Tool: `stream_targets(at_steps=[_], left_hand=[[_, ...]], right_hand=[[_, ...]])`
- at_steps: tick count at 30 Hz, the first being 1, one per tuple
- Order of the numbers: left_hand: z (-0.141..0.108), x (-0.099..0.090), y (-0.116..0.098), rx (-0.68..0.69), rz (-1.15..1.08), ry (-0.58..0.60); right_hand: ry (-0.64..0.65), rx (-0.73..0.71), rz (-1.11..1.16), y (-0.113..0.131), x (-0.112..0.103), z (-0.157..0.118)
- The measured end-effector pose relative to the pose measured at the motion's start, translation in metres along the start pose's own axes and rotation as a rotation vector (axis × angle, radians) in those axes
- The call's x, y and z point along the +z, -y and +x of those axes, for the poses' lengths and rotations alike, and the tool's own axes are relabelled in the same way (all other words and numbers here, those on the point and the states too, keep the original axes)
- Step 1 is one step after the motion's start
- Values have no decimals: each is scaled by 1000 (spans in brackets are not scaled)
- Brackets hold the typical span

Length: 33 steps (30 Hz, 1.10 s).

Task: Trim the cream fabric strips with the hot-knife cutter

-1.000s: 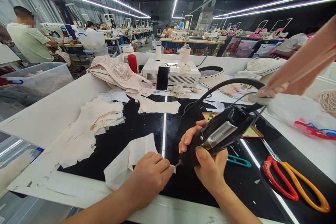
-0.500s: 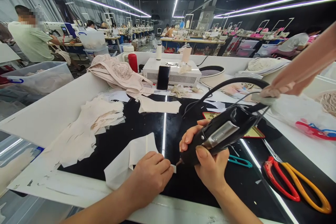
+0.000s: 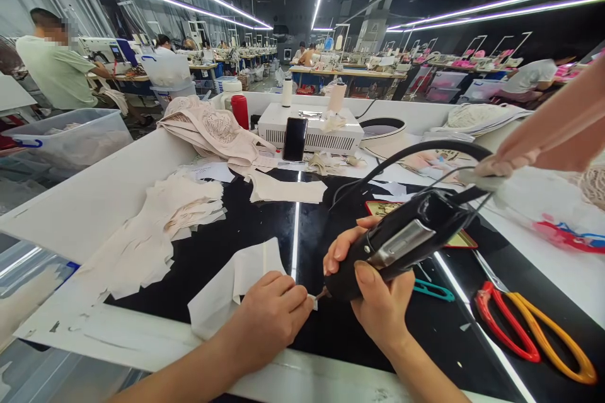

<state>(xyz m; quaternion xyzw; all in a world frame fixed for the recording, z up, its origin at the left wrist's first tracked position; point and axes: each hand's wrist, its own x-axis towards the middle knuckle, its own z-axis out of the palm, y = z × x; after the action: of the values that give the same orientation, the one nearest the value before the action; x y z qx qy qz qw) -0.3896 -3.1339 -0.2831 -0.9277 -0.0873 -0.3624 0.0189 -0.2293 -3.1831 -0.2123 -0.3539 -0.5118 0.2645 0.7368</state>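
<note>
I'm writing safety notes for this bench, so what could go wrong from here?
The metal tip of the black tool in the right hand is very close to the left hand's fingertips; a slip might hurt them.
The cable arcs behind the tool; a snag could jerk the tip off line.
The left hand covers part of the pale fabric, so a fold there might go unnoticed.

black tool [image 3: 401, 242] is being held by the right hand [image 3: 380, 293], off-white fabric [image 3: 215, 302] is being pinched by the left hand [image 3: 274, 312] beside the tool's tip [image 3: 322, 293], scissors [image 3: 486, 296] are being supported by the table [image 3: 198, 255]
</note>
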Motion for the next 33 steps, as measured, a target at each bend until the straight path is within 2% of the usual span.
stream_targets(at_steps=[19, 29, 33], left_hand=[[-5, 3, 3, -32, -53, 38], [-14, -12, 28, -130, -159, 41], [-20, -11, 31, -141, -155, 36]], right_hand=[[5, 1, -10, 6, 0, -9], [9, -11, -32, 5, -3, -9], [6, -5, -51, 5, -5, -11]])
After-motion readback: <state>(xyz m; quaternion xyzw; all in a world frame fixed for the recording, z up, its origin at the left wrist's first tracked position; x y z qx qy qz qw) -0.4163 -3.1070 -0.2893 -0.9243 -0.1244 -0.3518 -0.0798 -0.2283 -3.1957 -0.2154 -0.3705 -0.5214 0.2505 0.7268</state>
